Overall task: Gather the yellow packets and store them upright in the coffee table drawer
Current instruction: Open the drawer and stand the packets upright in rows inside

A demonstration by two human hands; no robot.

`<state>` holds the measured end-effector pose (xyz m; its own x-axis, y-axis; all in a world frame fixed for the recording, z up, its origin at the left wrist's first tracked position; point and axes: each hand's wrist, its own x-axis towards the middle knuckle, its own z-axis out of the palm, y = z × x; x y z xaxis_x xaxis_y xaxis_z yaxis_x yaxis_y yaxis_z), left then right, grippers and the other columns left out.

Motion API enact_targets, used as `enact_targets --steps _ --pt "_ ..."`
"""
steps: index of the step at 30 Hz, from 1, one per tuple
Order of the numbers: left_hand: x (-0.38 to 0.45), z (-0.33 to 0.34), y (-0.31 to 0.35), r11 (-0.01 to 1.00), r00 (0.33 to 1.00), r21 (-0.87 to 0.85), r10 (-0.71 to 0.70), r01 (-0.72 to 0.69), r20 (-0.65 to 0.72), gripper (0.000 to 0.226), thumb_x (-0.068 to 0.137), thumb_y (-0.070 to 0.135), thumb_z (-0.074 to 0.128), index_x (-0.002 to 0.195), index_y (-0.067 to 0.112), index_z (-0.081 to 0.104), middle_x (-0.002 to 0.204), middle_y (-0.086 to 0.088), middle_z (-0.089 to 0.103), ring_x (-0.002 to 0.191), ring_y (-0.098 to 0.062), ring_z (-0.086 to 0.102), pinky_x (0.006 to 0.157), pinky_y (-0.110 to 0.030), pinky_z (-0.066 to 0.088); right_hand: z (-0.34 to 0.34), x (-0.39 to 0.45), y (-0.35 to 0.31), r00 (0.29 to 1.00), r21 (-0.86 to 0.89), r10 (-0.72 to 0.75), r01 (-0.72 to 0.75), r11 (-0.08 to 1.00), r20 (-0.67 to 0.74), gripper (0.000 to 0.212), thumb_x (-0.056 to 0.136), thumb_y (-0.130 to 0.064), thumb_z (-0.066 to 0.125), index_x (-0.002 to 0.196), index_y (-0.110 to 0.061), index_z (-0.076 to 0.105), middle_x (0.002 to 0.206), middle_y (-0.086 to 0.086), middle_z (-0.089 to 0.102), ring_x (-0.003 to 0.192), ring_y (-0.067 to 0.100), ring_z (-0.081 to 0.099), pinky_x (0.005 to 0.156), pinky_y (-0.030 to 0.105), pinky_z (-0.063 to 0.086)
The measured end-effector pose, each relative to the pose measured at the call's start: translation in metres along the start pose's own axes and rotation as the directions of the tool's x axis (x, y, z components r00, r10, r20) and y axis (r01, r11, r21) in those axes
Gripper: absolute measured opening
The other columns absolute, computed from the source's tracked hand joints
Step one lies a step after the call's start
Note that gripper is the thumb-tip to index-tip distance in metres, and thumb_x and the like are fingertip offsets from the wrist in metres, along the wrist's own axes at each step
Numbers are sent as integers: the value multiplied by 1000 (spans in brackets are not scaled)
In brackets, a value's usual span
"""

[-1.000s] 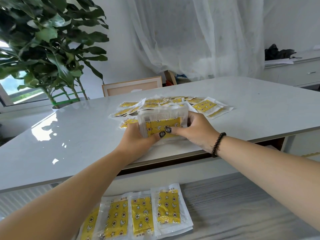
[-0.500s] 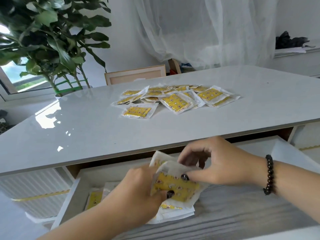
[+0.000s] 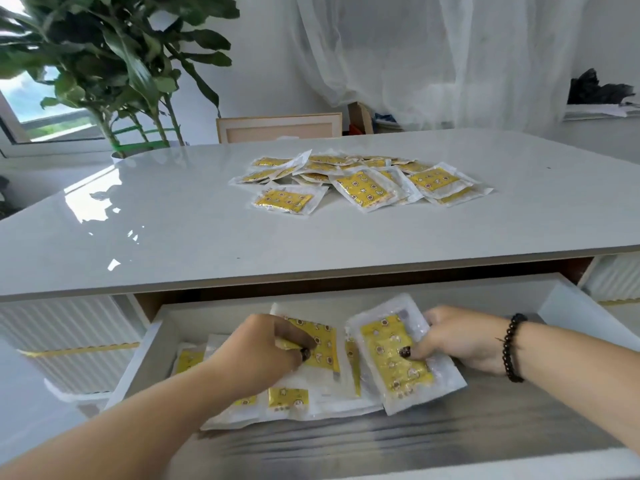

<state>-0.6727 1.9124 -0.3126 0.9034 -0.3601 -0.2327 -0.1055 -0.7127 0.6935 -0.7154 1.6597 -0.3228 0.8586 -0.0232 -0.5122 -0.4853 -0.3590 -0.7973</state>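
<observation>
**Two hands sorted yellow packets inside open coffee table drawer**

A person's two hands worked inside the open drawer [image 3: 152, 344] pulled out from beneath the coffee table [image 3: 173, 220]. The left hand [image 3: 263, 351] pinched one yellow packet [image 3: 320, 341] between curled thumb and fingers near the drawer's back wall. Just to its right, the right hand [image 3: 457, 337], a dark beaded bracelet [image 3: 512, 348] on its wrist, gripped a second packet [image 3: 394, 355] with the thumb pressed on its face and the fingers behind it. Both held packets tilted rather than stood upright. Beneath them a row of packets [image 3: 287, 398] lay flat on the drawer floor toward its left wall; at least four yellow faces showed, the exact count hidden by the left arm.

On the tabletop beyond the drawer, a loose pile of packets [image 3: 363, 181] overlapped too heavily to count exactly, though more than ten were visible. One single packet [image 3: 287, 200] lay at the pile's near left edge, just apart from the rest. The pile sat well back from the table's front edge, with bare tabletop between. The right half of the drawer floor showed bare wood grain. One potted plant [image 3: 114, 64] stood past the table's far left corner, and one framed panel [image 3: 278, 128] leaned behind its far edge.
</observation>
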Motion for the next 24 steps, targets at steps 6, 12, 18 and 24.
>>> enact_targets --steps 6,12,18,24 --pt "5 -7 -5 994 1000 -104 11 -13 -28 25 90 11 61 81 32 71 96 19 59 57 -11 52 46 -14 42 6 20 14 977 232 201 -180 956 -74 17 84 14 56 95 3 64 95 20 72 89 33 68 82 46 55" --pt "7 -2 -4 989 998 -140 46 -50 -29 24 89 11 61 80 32 69 94 19 59 54 -11 49 44 -15 40 17 29 24 982 182 168 -150 972 -87 19 83 16 57 91 0 65 93 17 72 88 31 68 83 46 55" --pt "6 0 -4 988 999 -145 53 -52 6 22 90 9 60 88 29 70 100 21 58 89 -19 58 62 -16 43 20 36 21 992 -182 62 -82 980 -115 22 82 -6 68 104 -2 67 103 9 72 98 24 68 94 39 52" --pt "1 0 -3 984 990 -146 110 -97 84 34 89 10 63 106 39 56 116 14 57 81 -12 62 62 -23 50 18 23 5 987 -664 -57 -59 746 -152 17 86 -28 62 71 -23 55 78 -8 62 78 13 58 57 18 43"
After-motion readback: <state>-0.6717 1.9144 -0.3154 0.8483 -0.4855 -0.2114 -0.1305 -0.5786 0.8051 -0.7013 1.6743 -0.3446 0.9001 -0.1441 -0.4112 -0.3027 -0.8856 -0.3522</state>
